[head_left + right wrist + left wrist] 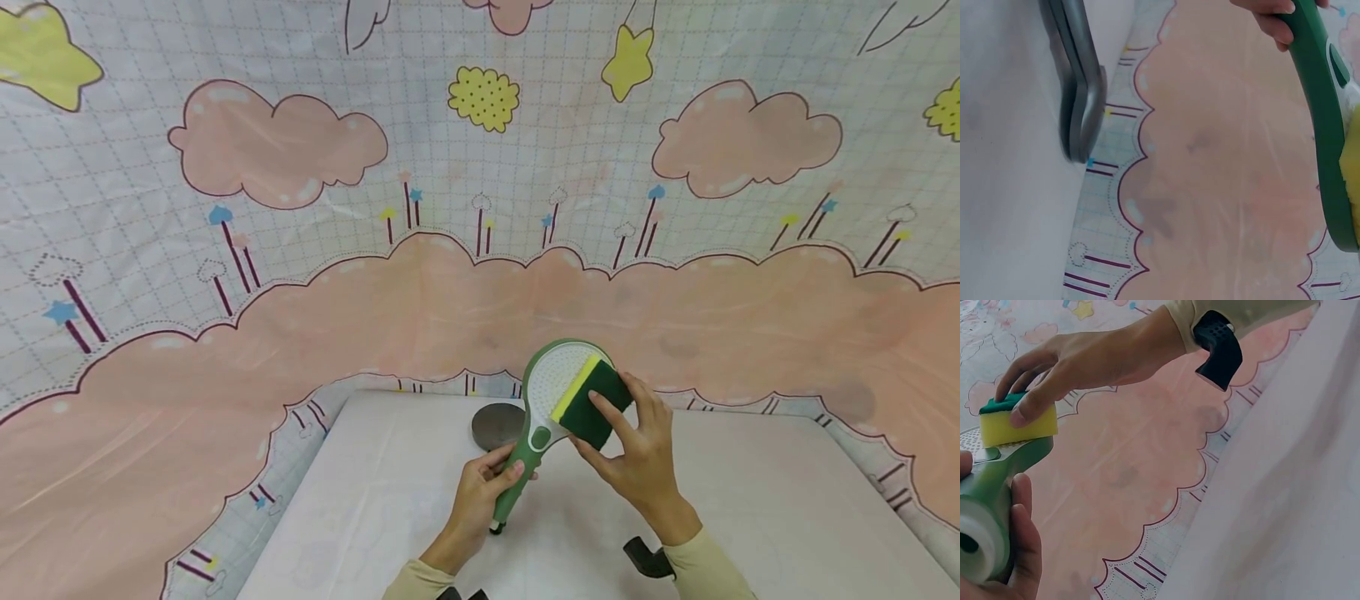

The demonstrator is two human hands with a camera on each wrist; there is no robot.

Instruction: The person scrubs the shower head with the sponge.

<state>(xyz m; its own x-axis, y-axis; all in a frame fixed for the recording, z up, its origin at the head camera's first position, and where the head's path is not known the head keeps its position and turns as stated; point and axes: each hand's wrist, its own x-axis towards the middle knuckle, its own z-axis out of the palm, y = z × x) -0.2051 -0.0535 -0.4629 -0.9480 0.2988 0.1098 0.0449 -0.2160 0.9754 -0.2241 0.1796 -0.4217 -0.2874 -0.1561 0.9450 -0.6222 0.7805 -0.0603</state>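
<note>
My left hand (480,492) grips the green handle of a handheld shower head (546,379), its white, dotted spray face turned up. My right hand (637,450) holds a yellow sponge with a dark green scouring side (597,404). In the left wrist view, the yellow side of the sponge (1019,428) lies against the shower head's face, while thumb and fingers hold it from the side and top. The right wrist view shows the shower head's green back (1319,125) and a strip of yellow sponge (1352,169); the right hand itself is out of that view.
A dark grey round object (497,427) is on the white table (360,500) behind my left hand; the right wrist view shows a long grey piece (1079,94) there. A printed cloth (480,308) with clouds hangs behind the table. Black wrist mounts (648,557) sit at the sleeves.
</note>
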